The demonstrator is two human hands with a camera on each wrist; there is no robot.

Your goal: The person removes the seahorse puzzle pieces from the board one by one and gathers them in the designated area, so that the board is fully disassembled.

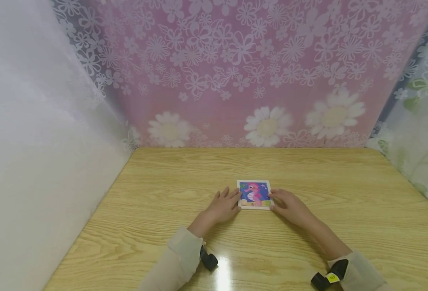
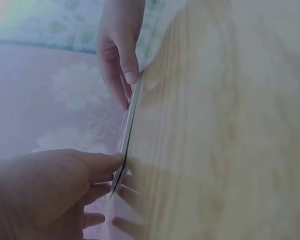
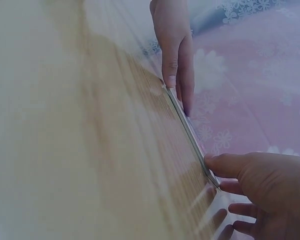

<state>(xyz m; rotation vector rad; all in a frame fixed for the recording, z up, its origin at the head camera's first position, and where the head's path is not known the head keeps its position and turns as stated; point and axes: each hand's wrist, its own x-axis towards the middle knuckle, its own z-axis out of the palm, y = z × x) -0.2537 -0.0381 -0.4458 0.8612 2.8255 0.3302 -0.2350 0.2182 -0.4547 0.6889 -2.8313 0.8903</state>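
Note:
A thin square seahorse picture board (image 1: 260, 190), white-bordered with a pink seahorse on blue, lies face up in the head view near the middle of the table. My left hand (image 1: 224, 206) holds its left side, thumb at the near corner and index finger along the edge, the other fingers spread. On the opposite side my right hand (image 1: 290, 207) grips the board between thumb and fingers. Both wrist views show the board (image 2: 132, 117) edge-on, close over the tabletop, with the thumbs at its near edge. Most of its picture is hidden there.
The wood-grain table (image 1: 156, 173) has a glossy surface that mirrors the fingers. Behind it hangs a pink flowered curtain (image 1: 214, 101), with a pale curtain (image 1: 47, 141) on the left and another flowered one (image 1: 421, 133) on the right. Black cameras sit at both wrists.

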